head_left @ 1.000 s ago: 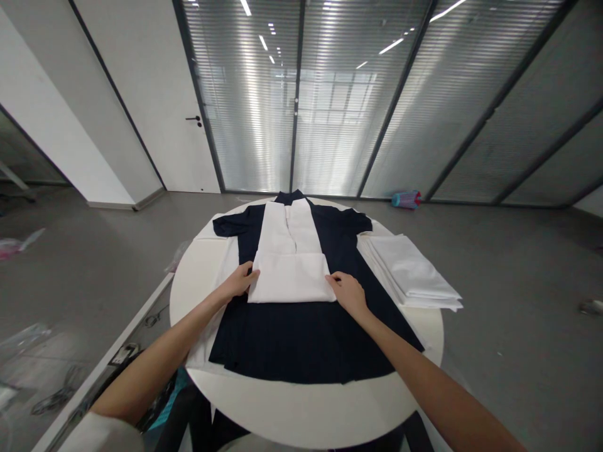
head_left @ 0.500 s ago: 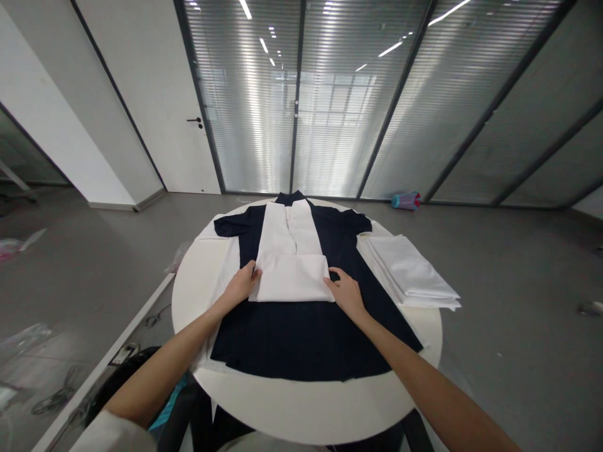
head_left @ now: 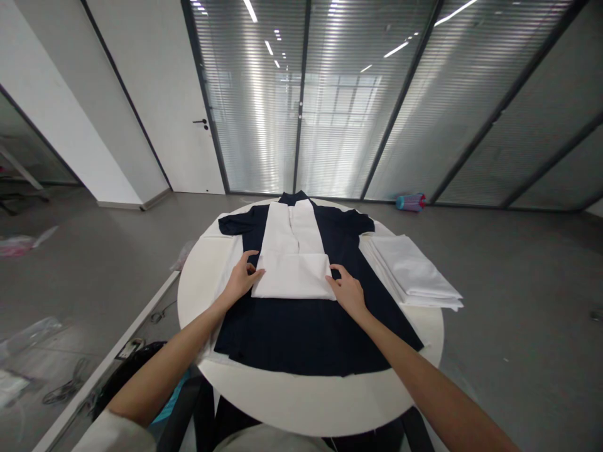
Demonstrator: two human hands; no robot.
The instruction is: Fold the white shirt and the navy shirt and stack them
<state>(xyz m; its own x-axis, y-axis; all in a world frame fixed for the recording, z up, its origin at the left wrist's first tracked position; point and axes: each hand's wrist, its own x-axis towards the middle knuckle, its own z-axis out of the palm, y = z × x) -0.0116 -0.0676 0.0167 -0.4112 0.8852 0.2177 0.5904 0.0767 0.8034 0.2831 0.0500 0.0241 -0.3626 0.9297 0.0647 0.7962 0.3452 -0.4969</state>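
A navy short-sleeved shirt [head_left: 301, 339] lies spread on the round white table [head_left: 306, 402], its collar at the far side. On its middle rests a folded white sheet [head_left: 294, 276]; whether it is cloth or paper I cannot tell. The sheet's near part is doubled over, and its far part has a central slit toward the collar. My left hand [head_left: 241, 277] is at the sheet's left edge, thumb on it and index finger stretched apart. At the right edge, my right hand [head_left: 348, 291] has its thumb and curved index finger apart, touching the sheet's side.
A stack of folded white sheets [head_left: 409, 270] lies at the table's right, partly overhanging the edge. Beyond the table are glass partitions with blinds and a white door [head_left: 160, 94]. A blue and pink basket [head_left: 411, 202] lies on the floor. Plastic wrapping [head_left: 32, 336] lies at left.
My left hand has opened at the sheet's left edge, its index finger now lifted and spread from the thumb. My right hand has barely moved. The view has shifted slightly.
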